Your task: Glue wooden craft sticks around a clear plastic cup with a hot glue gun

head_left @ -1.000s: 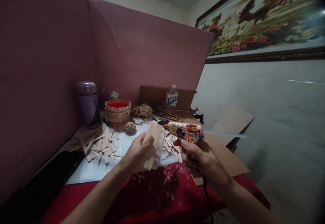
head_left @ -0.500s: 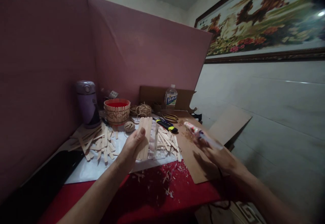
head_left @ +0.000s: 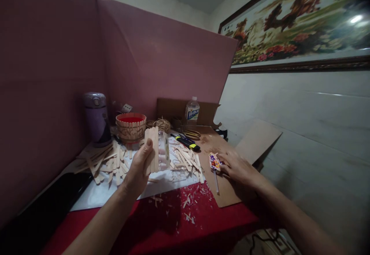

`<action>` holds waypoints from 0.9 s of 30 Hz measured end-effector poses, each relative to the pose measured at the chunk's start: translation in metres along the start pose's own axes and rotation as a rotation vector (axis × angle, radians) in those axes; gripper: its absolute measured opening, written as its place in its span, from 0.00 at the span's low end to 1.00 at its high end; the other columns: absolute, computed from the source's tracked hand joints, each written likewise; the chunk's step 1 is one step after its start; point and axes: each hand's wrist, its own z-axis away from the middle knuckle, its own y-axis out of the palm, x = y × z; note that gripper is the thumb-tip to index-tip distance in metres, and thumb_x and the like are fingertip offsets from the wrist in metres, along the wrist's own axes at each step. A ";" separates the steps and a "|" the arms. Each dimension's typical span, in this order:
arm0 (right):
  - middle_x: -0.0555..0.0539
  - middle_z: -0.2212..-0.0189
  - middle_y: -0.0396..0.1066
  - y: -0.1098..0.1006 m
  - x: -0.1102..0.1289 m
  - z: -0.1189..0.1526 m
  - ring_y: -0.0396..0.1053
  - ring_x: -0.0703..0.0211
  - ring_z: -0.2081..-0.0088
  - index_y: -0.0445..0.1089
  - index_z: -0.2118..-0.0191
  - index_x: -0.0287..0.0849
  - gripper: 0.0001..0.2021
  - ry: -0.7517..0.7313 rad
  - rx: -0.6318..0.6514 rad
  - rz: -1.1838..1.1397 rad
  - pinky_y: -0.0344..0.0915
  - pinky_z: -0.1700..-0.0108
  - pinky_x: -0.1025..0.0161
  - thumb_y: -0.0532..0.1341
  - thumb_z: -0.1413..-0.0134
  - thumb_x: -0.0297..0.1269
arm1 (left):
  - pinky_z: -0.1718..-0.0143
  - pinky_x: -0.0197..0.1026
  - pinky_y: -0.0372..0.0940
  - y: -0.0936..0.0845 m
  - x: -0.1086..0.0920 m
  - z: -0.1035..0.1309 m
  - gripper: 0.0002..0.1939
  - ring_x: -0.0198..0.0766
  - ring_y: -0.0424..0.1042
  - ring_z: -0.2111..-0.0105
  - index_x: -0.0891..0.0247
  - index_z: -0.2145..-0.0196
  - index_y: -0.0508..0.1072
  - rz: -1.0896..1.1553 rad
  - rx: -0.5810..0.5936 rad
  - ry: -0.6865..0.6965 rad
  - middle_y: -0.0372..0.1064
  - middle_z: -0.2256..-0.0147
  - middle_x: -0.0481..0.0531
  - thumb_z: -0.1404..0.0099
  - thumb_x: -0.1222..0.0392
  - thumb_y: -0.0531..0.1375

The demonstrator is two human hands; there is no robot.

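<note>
The left hand (head_left: 139,166) gripped wooden sticks (head_left: 155,147); the right hand (head_left: 237,168), grip unclear, touched the glue gun (head_left: 214,161) — best laid flat, at right.

Pink panels (head_left: 162,58) stand beside a pale wall (head_left: 312,112) (its framed picture (head_left: 289,37) catches glare (head_left: 356,19)).

- Purple cylindrical flask (head_left: 97,122), upright near the pink panel (head_left: 162,54).
- Clear labelled plastic bottle (head_left: 192,112), upright.
- Dark-framed picture of horses and flowers (head_left: 289,35), on the white wall (head_left: 303,112).
</note>
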 end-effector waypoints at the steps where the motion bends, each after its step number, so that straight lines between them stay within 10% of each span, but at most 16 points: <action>1: 0.37 0.56 0.73 -0.003 0.009 -0.004 0.67 0.48 0.53 0.74 0.57 0.38 0.14 0.009 -0.046 0.001 0.59 0.52 0.58 0.53 0.42 0.34 | 0.77 0.38 0.70 0.000 0.000 0.000 0.25 0.40 0.75 0.74 0.63 0.57 0.70 0.011 -0.006 -0.002 0.74 0.73 0.49 0.47 0.43 0.65; 12: 0.37 0.63 0.75 0.028 0.100 -0.087 0.71 0.50 0.59 0.74 0.64 0.36 0.07 0.110 0.110 -0.180 0.61 0.60 0.61 0.59 0.48 0.28 | 0.73 0.37 0.70 0.001 0.001 0.000 0.27 0.39 0.75 0.72 0.65 0.58 0.72 0.023 0.015 -0.001 0.73 0.74 0.49 0.48 0.41 0.65; 20: 0.44 0.50 0.67 0.033 0.094 -0.103 0.69 0.51 0.54 0.67 0.49 0.39 0.16 0.220 0.159 -0.422 0.69 0.56 0.53 0.60 0.41 0.40 | 0.71 0.37 0.71 0.003 0.000 0.002 0.26 0.42 0.76 0.68 0.64 0.55 0.72 0.059 0.083 0.016 0.74 0.73 0.50 0.46 0.43 0.65; 27: 0.45 0.60 0.71 0.016 0.077 -0.098 0.71 0.58 0.63 0.69 0.56 0.37 0.11 0.235 -0.040 -0.816 0.70 0.62 0.59 0.59 0.40 0.38 | 0.67 0.38 0.72 0.002 0.001 0.001 0.27 0.42 0.77 0.68 0.66 0.53 0.71 0.043 0.049 -0.008 0.76 0.72 0.52 0.45 0.46 0.65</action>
